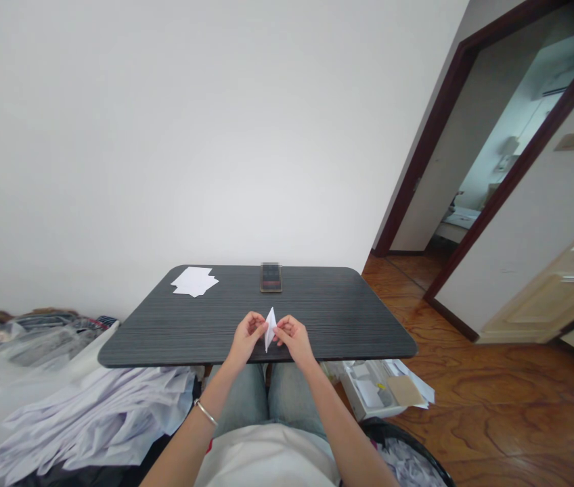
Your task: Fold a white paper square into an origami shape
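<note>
Here, in the head view, the left hand (249, 336) and right hand (293, 338) pinch a narrow folded white paper (270, 329) over the dark tabletop (317, 291) — both grips closed; flat loose sheets (194, 281) remain near the far edge.

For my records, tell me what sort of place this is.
Probably a room in a home: a wooden floor, a cream door standing open, and a heap of cloth piled beside a dark table.
</note>
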`<state>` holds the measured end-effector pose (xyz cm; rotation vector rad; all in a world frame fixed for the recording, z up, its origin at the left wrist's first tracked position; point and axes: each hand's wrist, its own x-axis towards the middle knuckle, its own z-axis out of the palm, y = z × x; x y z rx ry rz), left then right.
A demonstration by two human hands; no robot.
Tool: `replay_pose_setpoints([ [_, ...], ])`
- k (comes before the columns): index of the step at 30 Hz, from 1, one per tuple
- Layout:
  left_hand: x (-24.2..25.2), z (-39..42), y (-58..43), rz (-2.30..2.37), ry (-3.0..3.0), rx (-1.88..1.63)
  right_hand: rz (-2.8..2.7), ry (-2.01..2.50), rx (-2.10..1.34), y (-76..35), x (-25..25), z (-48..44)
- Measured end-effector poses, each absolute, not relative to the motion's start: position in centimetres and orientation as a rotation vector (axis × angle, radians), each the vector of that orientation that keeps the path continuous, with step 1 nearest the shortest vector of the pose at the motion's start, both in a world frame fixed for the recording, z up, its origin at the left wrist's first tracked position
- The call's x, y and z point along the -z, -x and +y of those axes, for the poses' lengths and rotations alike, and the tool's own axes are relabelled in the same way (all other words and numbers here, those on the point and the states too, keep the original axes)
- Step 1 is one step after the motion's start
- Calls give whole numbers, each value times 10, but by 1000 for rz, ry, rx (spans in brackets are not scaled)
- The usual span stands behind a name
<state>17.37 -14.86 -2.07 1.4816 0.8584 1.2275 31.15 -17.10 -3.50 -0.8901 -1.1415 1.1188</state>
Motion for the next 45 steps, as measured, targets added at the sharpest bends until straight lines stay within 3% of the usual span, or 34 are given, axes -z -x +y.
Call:
replay_pose_setpoints([
  [45, 26, -150, -174, 883, -1464, -1230, -1231, 936, -1057, -309, 35, -174],
])
